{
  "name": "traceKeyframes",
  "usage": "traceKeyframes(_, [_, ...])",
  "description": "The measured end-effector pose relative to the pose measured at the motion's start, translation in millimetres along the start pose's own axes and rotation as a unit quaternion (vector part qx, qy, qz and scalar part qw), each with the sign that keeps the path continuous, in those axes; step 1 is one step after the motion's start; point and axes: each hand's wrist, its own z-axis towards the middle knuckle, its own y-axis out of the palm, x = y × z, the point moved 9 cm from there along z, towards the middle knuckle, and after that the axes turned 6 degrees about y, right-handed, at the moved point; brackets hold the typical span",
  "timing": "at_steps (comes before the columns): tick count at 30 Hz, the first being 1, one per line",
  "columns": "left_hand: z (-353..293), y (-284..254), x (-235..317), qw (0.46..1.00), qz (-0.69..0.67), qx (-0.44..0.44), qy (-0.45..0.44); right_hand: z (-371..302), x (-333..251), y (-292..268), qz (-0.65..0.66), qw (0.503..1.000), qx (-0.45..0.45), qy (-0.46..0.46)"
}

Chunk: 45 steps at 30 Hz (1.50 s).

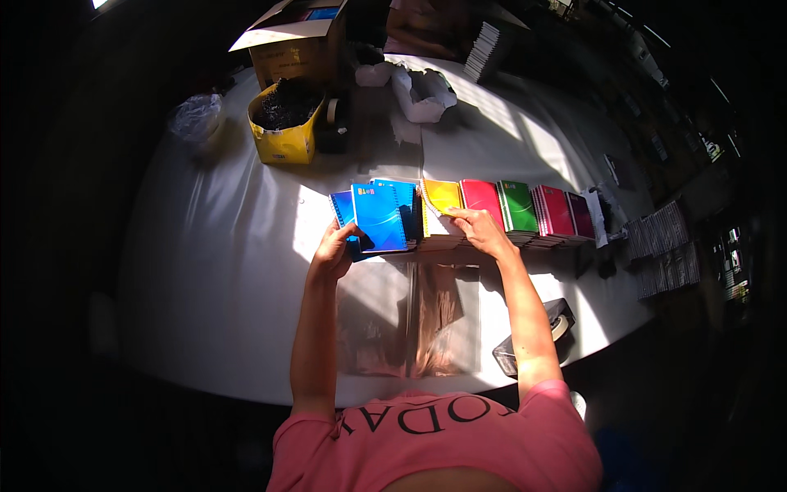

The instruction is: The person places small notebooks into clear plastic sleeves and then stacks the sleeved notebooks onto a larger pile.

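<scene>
My left hand (332, 250) is closed on blue spiral notebooks (377, 217), with its thumb on the front cover. At least one more blue notebook shows behind the front one, fanned out to the left. My right hand (482, 231) pinches the near edge of a yellow spiral notebook (443, 195), which lies on a pile. To the right of it, piles of notebooks stand in a row: a red one (481, 195), a green one (516, 205), a pink-red one (554, 211) and a dark purple one (580, 215).
Clear plastic sleeves (373, 320) lie before me. Beside my right forearm is a black tape dispenser (507, 357). Farther off stand a yellow container (283, 149), a cardboard box (295, 64) and a white open bag (426, 108). A person (414, 29) sits across, near stacked notebooks (482, 53).
</scene>
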Motion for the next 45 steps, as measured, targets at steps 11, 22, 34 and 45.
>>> traceKeyframes(11, [-8.2,-21.9,-20.6,0.999,-0.027,0.026,-0.013,2.2,-49.2,-19.2,-0.204,0.95,0.215,-0.093])
traceKeyframes(22, [-7.8,-30.0,-16.3,0.999,-0.041,-0.024,-0.012,-41.1,-47.7,37.2,-0.336,0.934,0.102,-0.072])
traceKeyframes(34, [-55.0,73.7,-31.1,0.895,-0.321,-0.194,-0.241,-13.7,-141.2,-32.2,0.431,0.852,-0.215,-0.205])
traceKeyframes(45, [-94.1,45.9,-92.1,0.956,-0.077,-0.154,-0.236,-28.1,23.1,-19.1,-0.208,0.97,-0.05,0.115])
